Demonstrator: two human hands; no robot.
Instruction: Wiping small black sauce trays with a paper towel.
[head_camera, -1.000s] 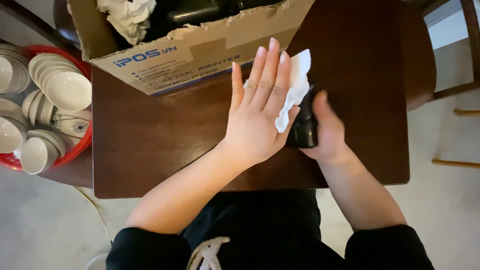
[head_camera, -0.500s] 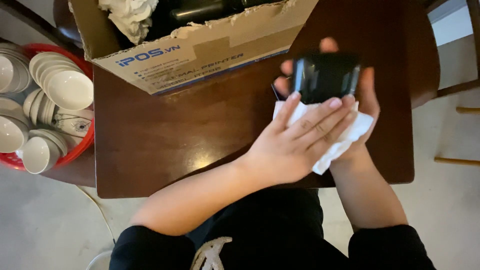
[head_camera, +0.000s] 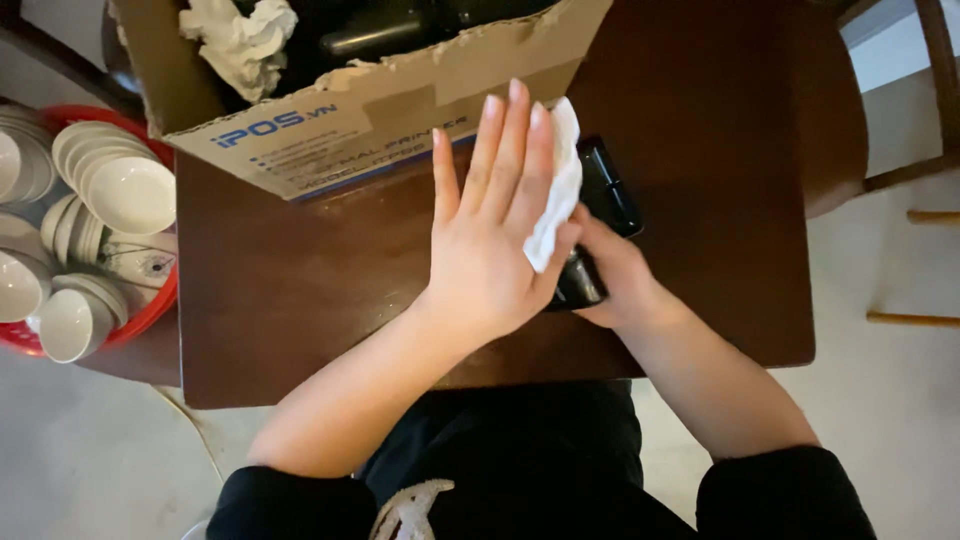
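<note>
Glossy black plastic device sits at my 1 o'clock on dark brown wooden table. My right hand clasps its near end. My left hand, fingers straight, presses crumpled white tissue onto it. Torn brown cardboard box at 11 o'clock.

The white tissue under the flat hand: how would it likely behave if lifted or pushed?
The white tissue is crumpled and folds around the left hand, so it is probably floppy and very light. Pushed over the glossy black object held by the right hand, it would likely bunch up rather than slide flat.
</note>
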